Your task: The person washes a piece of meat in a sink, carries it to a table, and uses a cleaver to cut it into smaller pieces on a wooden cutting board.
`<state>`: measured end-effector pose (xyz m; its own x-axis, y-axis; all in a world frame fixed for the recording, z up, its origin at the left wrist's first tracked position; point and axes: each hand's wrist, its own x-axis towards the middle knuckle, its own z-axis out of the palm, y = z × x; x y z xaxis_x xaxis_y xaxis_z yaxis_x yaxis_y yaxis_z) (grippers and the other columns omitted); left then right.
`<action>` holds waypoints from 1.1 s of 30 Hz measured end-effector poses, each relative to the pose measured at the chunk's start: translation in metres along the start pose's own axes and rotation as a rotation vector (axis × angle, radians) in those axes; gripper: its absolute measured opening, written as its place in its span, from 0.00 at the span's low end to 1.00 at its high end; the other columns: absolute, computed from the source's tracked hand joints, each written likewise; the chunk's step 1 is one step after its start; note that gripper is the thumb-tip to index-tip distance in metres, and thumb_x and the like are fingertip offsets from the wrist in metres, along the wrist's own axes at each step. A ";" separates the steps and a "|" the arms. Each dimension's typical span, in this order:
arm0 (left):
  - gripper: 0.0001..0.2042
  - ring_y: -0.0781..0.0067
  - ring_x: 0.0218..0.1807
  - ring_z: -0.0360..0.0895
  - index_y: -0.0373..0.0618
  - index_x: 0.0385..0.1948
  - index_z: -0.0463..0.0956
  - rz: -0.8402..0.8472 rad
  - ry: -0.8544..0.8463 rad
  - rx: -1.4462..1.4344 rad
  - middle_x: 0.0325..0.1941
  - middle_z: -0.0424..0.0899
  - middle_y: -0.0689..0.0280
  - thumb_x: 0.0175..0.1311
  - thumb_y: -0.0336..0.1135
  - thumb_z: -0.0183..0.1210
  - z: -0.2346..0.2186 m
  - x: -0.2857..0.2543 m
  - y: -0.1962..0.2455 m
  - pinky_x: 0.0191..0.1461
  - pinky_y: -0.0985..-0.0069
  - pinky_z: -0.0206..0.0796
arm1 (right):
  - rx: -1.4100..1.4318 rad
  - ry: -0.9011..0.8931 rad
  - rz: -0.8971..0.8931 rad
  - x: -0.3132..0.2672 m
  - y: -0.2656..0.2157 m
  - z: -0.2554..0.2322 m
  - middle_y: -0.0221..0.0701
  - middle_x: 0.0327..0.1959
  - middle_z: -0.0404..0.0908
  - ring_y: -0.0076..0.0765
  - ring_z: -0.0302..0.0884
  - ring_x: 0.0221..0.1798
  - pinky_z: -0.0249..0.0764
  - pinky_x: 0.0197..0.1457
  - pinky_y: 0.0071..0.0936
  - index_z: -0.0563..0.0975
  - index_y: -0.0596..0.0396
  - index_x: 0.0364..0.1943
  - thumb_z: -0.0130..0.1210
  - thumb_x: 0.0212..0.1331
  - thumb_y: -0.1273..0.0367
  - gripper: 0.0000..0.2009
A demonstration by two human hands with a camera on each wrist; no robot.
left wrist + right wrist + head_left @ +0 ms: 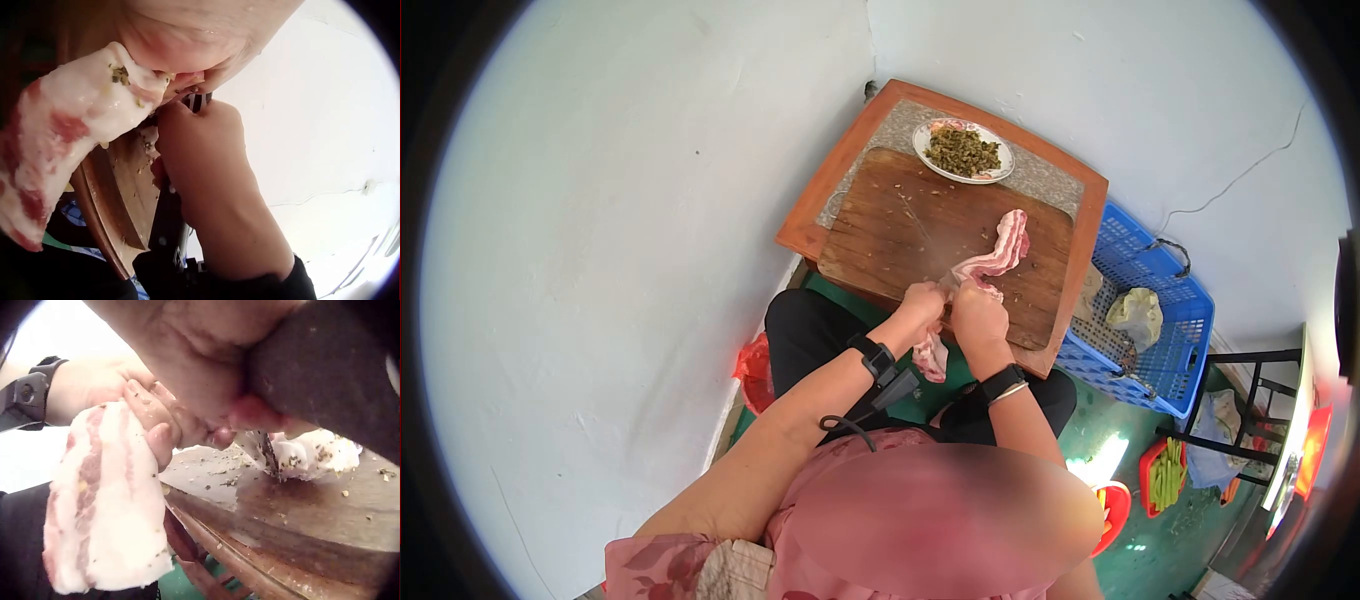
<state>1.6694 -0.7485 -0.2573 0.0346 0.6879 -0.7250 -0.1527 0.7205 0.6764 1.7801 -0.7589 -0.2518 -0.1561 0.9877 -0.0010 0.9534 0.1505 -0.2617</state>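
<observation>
A strip of raw pork belly (1000, 255) lies across the wooden cutting board (890, 215), its near end hanging past the board's front edge. My left hand (922, 303) grips the strip, and the hanging end (109, 500) drops below its fingers in the right wrist view. In my right hand (980, 320) is a knife, close beside the left hand. Its blade (259, 450) stands against the meat over the board, partly hidden by the fingers. Bits of green seasoning cling to the pork in both wrist views.
A white plate (919, 150) of chopped green food stands at the table's (850, 165) far side. Right of the table is a blue plastic basket (1190, 345) with a bag (1138, 315) inside. Red containers (1148, 490) of vegetables sit on the green floor. White walls (650, 200) border the table.
</observation>
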 end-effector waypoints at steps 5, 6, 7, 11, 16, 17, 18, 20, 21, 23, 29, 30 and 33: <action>0.08 0.77 0.09 0.50 0.42 0.25 0.71 -0.051 -0.068 -0.050 0.09 0.58 0.71 0.62 0.34 0.48 -0.013 0.001 0.013 0.19 0.73 0.52 | -0.019 0.008 0.028 -0.035 0.016 -0.005 0.41 0.20 0.79 0.49 0.80 0.24 0.76 0.24 0.41 0.71 0.55 0.27 0.49 0.58 0.63 0.10; 0.08 0.76 0.09 0.50 0.42 0.25 0.71 -0.054 -0.063 -0.048 0.09 0.58 0.71 0.62 0.34 0.48 -0.017 0.003 0.012 0.20 0.73 0.52 | -0.046 -0.012 0.042 -0.045 0.022 -0.005 0.41 0.20 0.79 0.49 0.80 0.24 0.76 0.24 0.41 0.71 0.55 0.27 0.50 0.58 0.63 0.10; 0.08 0.76 0.09 0.49 0.42 0.26 0.71 -0.055 -0.062 -0.044 0.09 0.58 0.72 0.62 0.34 0.48 -0.022 0.006 0.011 0.20 0.73 0.52 | -0.074 -0.029 0.059 -0.054 0.026 -0.006 0.41 0.20 0.79 0.49 0.79 0.23 0.76 0.23 0.41 0.70 0.55 0.27 0.50 0.58 0.63 0.10; 0.07 0.76 0.11 0.52 0.41 0.22 0.72 -0.042 -0.054 -0.100 0.11 0.58 0.70 0.56 0.34 0.52 -0.021 0.013 0.003 0.18 0.73 0.50 | -0.148 -0.058 0.049 -0.066 0.031 -0.016 0.39 0.20 0.78 0.46 0.80 0.23 0.77 0.23 0.36 0.69 0.54 0.25 0.47 0.57 0.70 0.05; 0.11 0.77 0.11 0.56 0.39 0.22 0.72 0.105 0.010 0.059 0.11 0.61 0.69 0.60 0.36 0.49 0.000 -0.010 -0.006 0.15 0.73 0.51 | -0.154 -0.019 -0.007 -0.034 0.029 -0.012 0.40 0.22 0.79 0.46 0.81 0.25 0.78 0.25 0.37 0.69 0.55 0.27 0.47 0.55 0.71 0.04; 0.11 0.77 0.11 0.57 0.39 0.22 0.72 0.140 0.013 0.082 0.11 0.61 0.69 0.60 0.36 0.48 0.003 -0.013 -0.008 0.14 0.74 0.51 | -0.148 -0.026 0.003 -0.027 0.028 -0.011 0.41 0.22 0.79 0.46 0.81 0.25 0.78 0.26 0.37 0.69 0.55 0.27 0.47 0.55 0.71 0.03; 0.12 0.78 0.11 0.58 0.40 0.23 0.72 0.147 0.008 0.094 0.11 0.61 0.70 0.62 0.37 0.47 0.007 -0.016 -0.006 0.14 0.75 0.51 | -0.142 -0.031 0.011 -0.018 0.028 -0.010 0.41 0.23 0.79 0.46 0.81 0.26 0.78 0.26 0.37 0.69 0.55 0.28 0.47 0.55 0.71 0.03; 0.12 0.78 0.11 0.58 0.40 0.24 0.72 0.144 0.006 0.095 0.11 0.61 0.70 0.62 0.38 0.47 0.013 -0.021 -0.004 0.14 0.75 0.51 | -0.112 -0.033 0.043 -0.004 0.026 -0.010 0.43 0.26 0.80 0.48 0.81 0.28 0.78 0.28 0.40 0.71 0.55 0.29 0.47 0.55 0.71 0.03; 0.12 0.78 0.11 0.58 0.41 0.25 0.72 0.142 0.005 0.096 0.11 0.61 0.70 0.63 0.38 0.47 0.015 -0.023 -0.005 0.14 0.75 0.51 | -0.104 -0.040 0.047 0.002 0.026 -0.010 0.43 0.26 0.80 0.48 0.81 0.28 0.78 0.28 0.40 0.71 0.55 0.30 0.46 0.56 0.70 0.04; 0.11 0.80 0.12 0.56 0.42 0.28 0.72 0.120 -0.012 0.082 0.12 0.61 0.72 0.64 0.39 0.47 0.014 -0.018 -0.007 0.15 0.76 0.51 | -0.086 -0.051 0.056 0.014 0.027 -0.010 0.44 0.26 0.80 0.49 0.81 0.28 0.78 0.28 0.41 0.72 0.56 0.30 0.46 0.57 0.69 0.06; 0.10 0.80 0.10 0.51 0.45 0.27 0.69 0.028 -0.047 -0.018 0.10 0.59 0.73 0.64 0.39 0.48 -0.006 -0.022 -0.006 0.16 0.77 0.47 | 0.638 -0.155 0.399 0.038 0.057 -0.027 0.50 0.26 0.79 0.51 0.81 0.30 0.76 0.30 0.41 0.76 0.62 0.30 0.51 0.57 0.62 0.14; 0.09 0.81 0.09 0.49 0.46 0.28 0.69 0.018 -0.050 -0.009 0.10 0.57 0.74 0.64 0.40 0.48 -0.007 -0.026 -0.006 0.16 0.77 0.46 | 0.749 -0.156 0.484 0.032 0.054 -0.044 0.53 0.24 0.78 0.54 0.79 0.29 0.74 0.30 0.43 0.76 0.64 0.28 0.52 0.56 0.62 0.16; 0.09 0.82 0.08 0.47 0.47 0.29 0.68 0.016 -0.062 -0.044 0.09 0.55 0.75 0.65 0.40 0.48 -0.008 -0.027 -0.007 0.16 0.77 0.45 | 0.415 0.267 0.089 0.013 0.069 -0.024 0.54 0.20 0.75 0.57 0.77 0.25 0.73 0.27 0.47 0.76 0.64 0.30 0.51 0.57 0.62 0.15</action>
<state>1.6613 -0.7725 -0.2437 0.0923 0.7043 -0.7039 -0.1972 0.7058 0.6804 1.8499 -0.7346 -0.2466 0.0447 0.9803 0.1922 0.7682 0.0893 -0.6339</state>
